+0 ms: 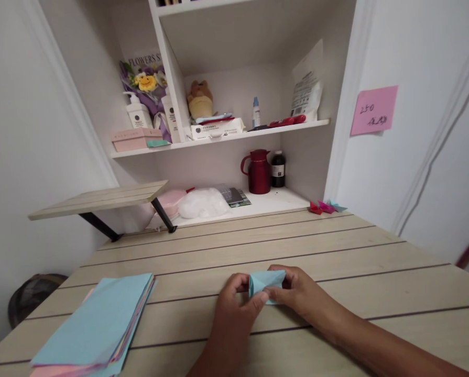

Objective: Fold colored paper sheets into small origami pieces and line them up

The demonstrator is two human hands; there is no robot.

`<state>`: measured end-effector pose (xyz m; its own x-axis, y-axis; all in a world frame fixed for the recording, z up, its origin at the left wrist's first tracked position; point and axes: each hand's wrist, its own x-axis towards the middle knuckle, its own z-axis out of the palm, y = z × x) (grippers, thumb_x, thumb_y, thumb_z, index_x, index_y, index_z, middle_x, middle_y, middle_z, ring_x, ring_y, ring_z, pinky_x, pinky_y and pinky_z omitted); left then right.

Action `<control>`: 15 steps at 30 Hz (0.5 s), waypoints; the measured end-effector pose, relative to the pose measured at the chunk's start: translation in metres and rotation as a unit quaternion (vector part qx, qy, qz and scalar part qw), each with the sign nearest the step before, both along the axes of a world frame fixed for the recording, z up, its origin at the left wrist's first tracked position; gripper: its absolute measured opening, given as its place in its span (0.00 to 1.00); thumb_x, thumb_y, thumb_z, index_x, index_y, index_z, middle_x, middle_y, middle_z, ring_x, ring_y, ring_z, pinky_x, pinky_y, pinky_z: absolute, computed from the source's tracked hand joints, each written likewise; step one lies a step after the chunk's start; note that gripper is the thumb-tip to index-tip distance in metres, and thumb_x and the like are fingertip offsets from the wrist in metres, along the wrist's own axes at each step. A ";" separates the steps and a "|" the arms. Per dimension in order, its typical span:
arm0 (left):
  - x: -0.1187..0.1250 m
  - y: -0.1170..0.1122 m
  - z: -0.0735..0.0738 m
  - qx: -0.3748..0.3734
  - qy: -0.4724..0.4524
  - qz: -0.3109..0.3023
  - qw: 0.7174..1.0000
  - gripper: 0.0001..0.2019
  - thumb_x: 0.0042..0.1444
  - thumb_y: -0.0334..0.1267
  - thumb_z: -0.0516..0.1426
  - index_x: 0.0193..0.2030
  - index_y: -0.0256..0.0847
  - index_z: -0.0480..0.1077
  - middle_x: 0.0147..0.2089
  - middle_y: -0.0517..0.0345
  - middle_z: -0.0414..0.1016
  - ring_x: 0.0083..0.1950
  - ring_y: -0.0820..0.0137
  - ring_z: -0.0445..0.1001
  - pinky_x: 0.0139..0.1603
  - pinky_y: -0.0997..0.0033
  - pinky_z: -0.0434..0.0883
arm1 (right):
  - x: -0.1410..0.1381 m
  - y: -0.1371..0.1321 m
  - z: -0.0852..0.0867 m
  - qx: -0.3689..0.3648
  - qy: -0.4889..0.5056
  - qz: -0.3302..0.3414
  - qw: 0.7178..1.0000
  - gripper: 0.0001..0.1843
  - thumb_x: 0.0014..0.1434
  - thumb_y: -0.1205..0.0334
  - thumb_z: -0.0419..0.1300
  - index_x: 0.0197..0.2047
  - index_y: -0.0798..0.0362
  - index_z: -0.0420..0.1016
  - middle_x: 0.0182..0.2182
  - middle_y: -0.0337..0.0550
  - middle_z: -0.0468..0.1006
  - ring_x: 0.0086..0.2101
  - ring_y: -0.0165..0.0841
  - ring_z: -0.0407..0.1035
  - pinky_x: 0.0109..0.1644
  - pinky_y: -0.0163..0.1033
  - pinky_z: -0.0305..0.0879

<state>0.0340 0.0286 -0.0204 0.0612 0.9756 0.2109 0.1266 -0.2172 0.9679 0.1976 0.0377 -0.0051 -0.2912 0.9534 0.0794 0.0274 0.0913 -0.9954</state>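
Observation:
A small folded piece of light blue paper (pixel 266 278) is held between both hands, low over the middle of the table. My left hand (pixel 237 303) grips its left side, with the thumb pressed on the lower front edge. My right hand (pixel 295 288) pinches the right side, thumb in front and fingers behind. Diagonal creases and layered flaps show on the paper's face. Parts of its lower and right edges are hidden by the thumbs.
A stack of coloured paper (pixel 96 324), blue sheet on top, lies at the left. Small folded paper pieces (pixel 327 207) sit at the table's back right edge. A raised wooden shelf (pixel 104 199) stands back left. Behind are a red jug (pixel 259 172) and a white plastic bag (pixel 203 203).

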 end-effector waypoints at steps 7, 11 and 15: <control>-0.005 0.001 0.003 -0.044 -0.036 -0.020 0.998 0.07 0.45 0.35 0.59 0.23 0.39 0.64 0.23 0.65 0.63 0.27 0.75 0.61 0.30 0.76 0.59 | -0.002 -0.002 0.002 -0.013 0.042 0.019 0.999 0.14 0.45 0.57 0.69 0.28 0.55 0.68 0.23 0.33 0.66 0.26 0.28 0.58 0.31 0.33 0.55; -0.002 0.000 0.003 -0.059 -0.038 -0.018 0.997 0.09 0.46 0.38 0.60 0.23 0.39 0.63 0.23 0.65 0.63 0.27 0.75 0.60 0.29 0.76 0.58 | 0.001 -0.001 0.001 0.000 0.005 0.008 1.000 0.15 0.48 0.55 0.67 0.26 0.54 0.65 0.21 0.32 0.63 0.24 0.27 0.55 0.28 0.32 0.52; -0.003 -0.001 0.007 -0.078 -0.078 -0.039 0.993 0.13 0.49 0.45 0.59 0.24 0.40 0.63 0.21 0.67 0.60 0.24 0.76 0.57 0.26 0.77 0.56 | 0.002 -0.003 0.000 0.029 -0.074 0.013 0.997 0.12 0.50 0.57 0.64 0.25 0.53 0.65 0.20 0.32 0.61 0.23 0.27 0.55 0.26 0.32 0.50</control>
